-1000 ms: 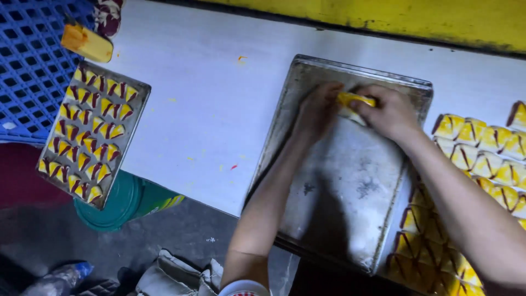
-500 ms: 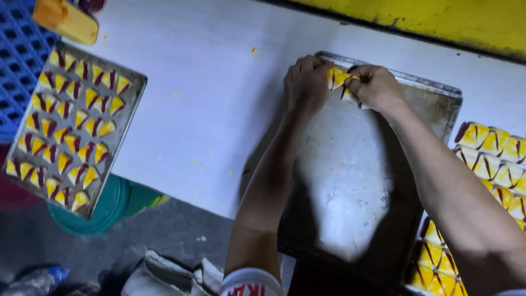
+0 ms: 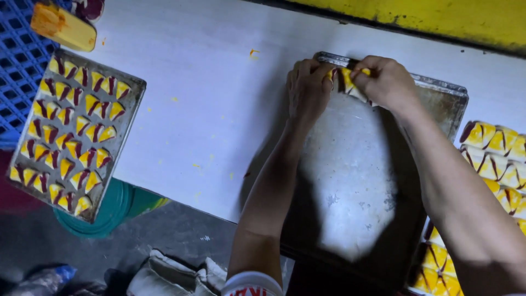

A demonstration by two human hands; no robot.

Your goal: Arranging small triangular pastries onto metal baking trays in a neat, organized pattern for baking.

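Filled tray [image 3: 22, 159] left of bare tray [image 3: 356, 219], pastries [image 3: 496, 159] right

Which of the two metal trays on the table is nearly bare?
The tray under both hands: only a few yellow pieces sit at its far edge. The left tray is filled with rows.

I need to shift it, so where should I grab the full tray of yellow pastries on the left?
Grip the full tray by its two long raised rims, coming from above at the sides. It probably overhangs the table edge, so support the near end.
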